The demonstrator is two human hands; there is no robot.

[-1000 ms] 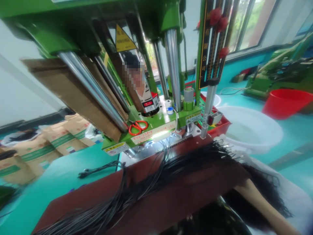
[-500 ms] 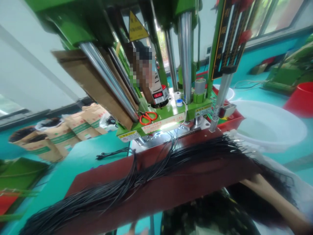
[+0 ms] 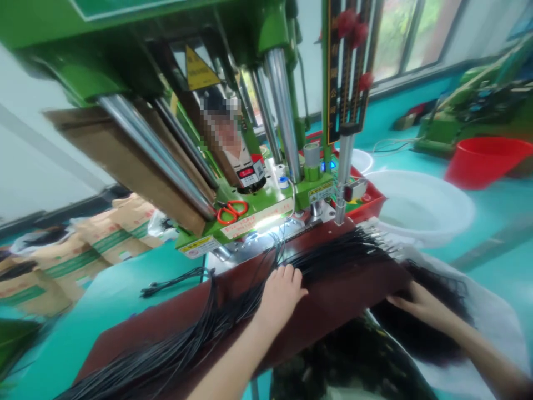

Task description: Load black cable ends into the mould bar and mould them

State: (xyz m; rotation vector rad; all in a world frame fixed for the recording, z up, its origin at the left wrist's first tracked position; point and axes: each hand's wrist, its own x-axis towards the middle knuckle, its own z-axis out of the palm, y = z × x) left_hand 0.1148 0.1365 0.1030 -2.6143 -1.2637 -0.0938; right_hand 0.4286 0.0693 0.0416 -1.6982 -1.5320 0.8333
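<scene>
My left hand (image 3: 283, 289) lies over the middle of a long bundle of black cables (image 3: 325, 255), its fingers bent down around them and its thumb out to the side. The bundle runs across a dark red board (image 3: 333, 308), with silvery ends (image 3: 381, 241) at the right. At the board's right edge is my right hand (image 3: 416, 303); its thumb shows, but the other fingertips are hidden, so its grip cannot be made out. Some thin cables lead from the bundle to the lit metal plate (image 3: 250, 247) of a green press (image 3: 268, 208).
Orange-handled scissors (image 3: 232, 212) lie on the press beside a cardboard sheet (image 3: 125, 161). A red control box (image 3: 368, 203) and white tub (image 3: 425, 205) stand at right. Dark cables fill a white bag (image 3: 487, 339). Paper sacks (image 3: 100, 250) stand at left.
My left hand has come up from the bottom edge onto the cable bundle. My right hand stays by the board's right edge, now showing more. The whole view has shifted.
</scene>
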